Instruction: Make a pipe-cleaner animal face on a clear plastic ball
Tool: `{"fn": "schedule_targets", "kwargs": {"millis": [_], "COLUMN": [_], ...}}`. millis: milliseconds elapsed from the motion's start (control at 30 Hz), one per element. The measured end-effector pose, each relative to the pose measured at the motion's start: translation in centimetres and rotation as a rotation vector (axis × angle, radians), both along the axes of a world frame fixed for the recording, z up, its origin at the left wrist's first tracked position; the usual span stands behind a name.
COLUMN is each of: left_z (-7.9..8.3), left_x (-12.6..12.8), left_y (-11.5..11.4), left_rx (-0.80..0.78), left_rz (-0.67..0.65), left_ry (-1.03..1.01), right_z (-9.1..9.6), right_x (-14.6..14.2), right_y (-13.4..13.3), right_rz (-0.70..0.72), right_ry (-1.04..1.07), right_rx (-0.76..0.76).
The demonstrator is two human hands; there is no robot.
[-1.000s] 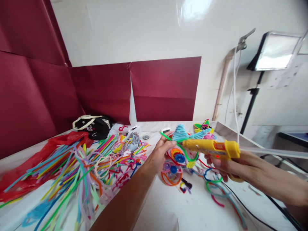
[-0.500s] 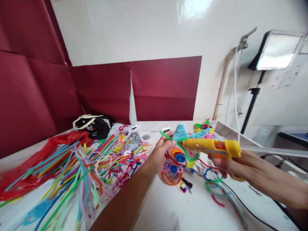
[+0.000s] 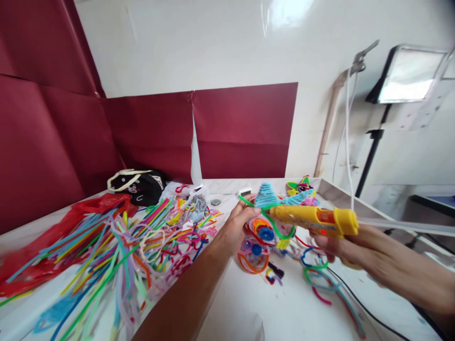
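Note:
My right hand (image 3: 348, 248) is wrapped round a yellow hot glue gun (image 3: 302, 218), its small red light glowing and a clear glue stick (image 3: 401, 226) running out of its back. Between thumb and fingers, my left hand (image 3: 240, 225) pinches a bright green pipe cleaner (image 3: 246, 201) that curves down in a loop. The gun's nozzle touches or almost touches the green stem close to my left thumb. Just below sit coiled pipe cleaner discs with blue centres (image 3: 266, 233). Behind the gun stands a light blue ribbed pipe cleaner cone (image 3: 267, 195).
Loose pipe cleaners (image 3: 117, 255) spread over the table's left half, partly on a red plastic bag (image 3: 103, 203). A black bag (image 3: 142, 185) sits behind them. Bent pipe cleaner pieces (image 3: 320, 272) and a black cord (image 3: 366, 308) lie at right. A lamp (image 3: 408, 76) stands beyond the table.
The glue gun and my right hand have shifted very slightly right and down. My left hand keeps its pinch on the green pipe cleaner.

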State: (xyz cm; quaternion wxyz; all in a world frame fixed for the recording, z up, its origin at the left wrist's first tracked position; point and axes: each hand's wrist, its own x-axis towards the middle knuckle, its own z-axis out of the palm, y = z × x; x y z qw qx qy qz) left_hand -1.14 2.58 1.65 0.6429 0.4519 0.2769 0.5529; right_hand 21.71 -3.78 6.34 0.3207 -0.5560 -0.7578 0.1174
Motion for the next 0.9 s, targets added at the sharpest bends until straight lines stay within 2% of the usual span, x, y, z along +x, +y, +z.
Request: {"fn": "schedule_targets", "kwargs": {"millis": [133,333,667,833,900], "left_z": [0.0,0.0,-0.2,-0.3,-0.3], "left_x": [0.1,0.2,0.1,0.1,0.1], "left_y": [0.0,0.0,0.2,0.1,0.1], "left_rx": [-0.014,-0.020,-0.009,0.010,0.017], "left_rz": [0.000,0.000,0.004,-0.022,-0.031], "left_ry": [0.001,0.004,0.021,0.005,-0.001], "right_z": [-0.7,-1.7,-2.0,-3.0,-3.6], "right_x": [0.6,1.5,1.7,2.2,2.5], "right_y": [0.5,0.9,0.5,0.6,0.7], "right_rz": [0.131,0.193,0.179,0.178,0.143], "right_ry": [-0.006,-0.035,-0.075,-0.085,-0.076], "right_rx": [-0.153,-0.178,-0.019,0.049,0.120]}}
